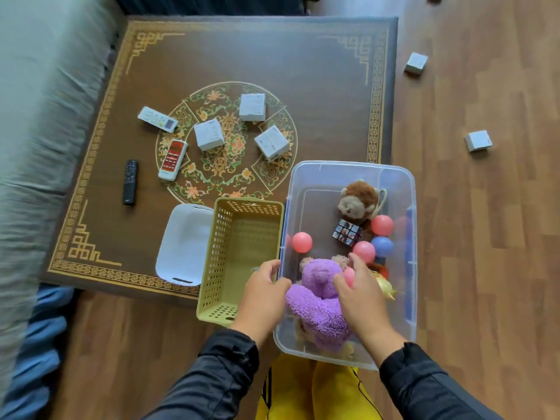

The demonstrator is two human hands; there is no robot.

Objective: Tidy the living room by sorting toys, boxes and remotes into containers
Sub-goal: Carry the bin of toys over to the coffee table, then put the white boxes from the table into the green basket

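Note:
A clear plastic bin (351, 169) holds a purple plush toy (318, 304), a brown plush monkey (359, 200), a puzzle cube (348, 232), pink balls (301, 242) and a blue ball (382, 246). My left hand (263, 295) rests at the bin's left rim against the purple plush, fingers apart. My right hand (360, 295) lies on the plush with a pink ball (349, 275) under its fingers; a grip is not clear. Beside the bin stand an empty yellow basket (242, 237) and a white tub (181, 247).
On the brown patterned rug (272, 56) lie three white boxes (209, 135), two white remotes (157, 119) and a black remote (130, 181). Two more white boxes (478, 140) sit on the wood floor at right. A grey sofa (36, 116) runs along the left.

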